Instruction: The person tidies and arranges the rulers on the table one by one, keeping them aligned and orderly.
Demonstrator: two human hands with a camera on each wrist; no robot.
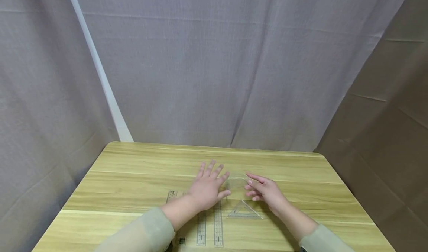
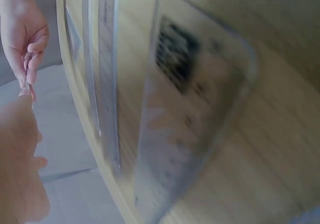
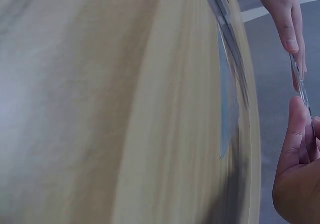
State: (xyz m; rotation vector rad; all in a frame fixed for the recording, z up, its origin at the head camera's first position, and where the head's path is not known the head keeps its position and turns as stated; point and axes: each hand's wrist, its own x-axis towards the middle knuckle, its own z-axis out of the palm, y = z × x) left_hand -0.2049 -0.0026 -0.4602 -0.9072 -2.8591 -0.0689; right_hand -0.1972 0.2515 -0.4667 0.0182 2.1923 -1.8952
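Observation:
A thin clear plastic piece (image 1: 236,182) with a curved outline, perhaps a protractor, is held up between both hands. My right hand (image 1: 266,193) pinches its right side with thumb and fingers on opposite faces, as the right wrist view shows. My left hand (image 1: 208,190) has its fingers spread and straight, with thumb and index finger at the left edge of the clear piece (image 3: 300,84). Below the hands a clear set square (image 1: 245,212) lies flat. Two clear rulers (image 1: 201,229) (image 1: 218,228) lie lengthwise beside it, partly under the left hand.
Another clear ruler (image 1: 171,196) lies further left, mostly covered by the left forearm. A clear rounded end with a black printed patch (image 2: 177,54) shows large in the left wrist view. The wooden table (image 1: 133,170) is bordered by grey curtains (image 1: 200,77).

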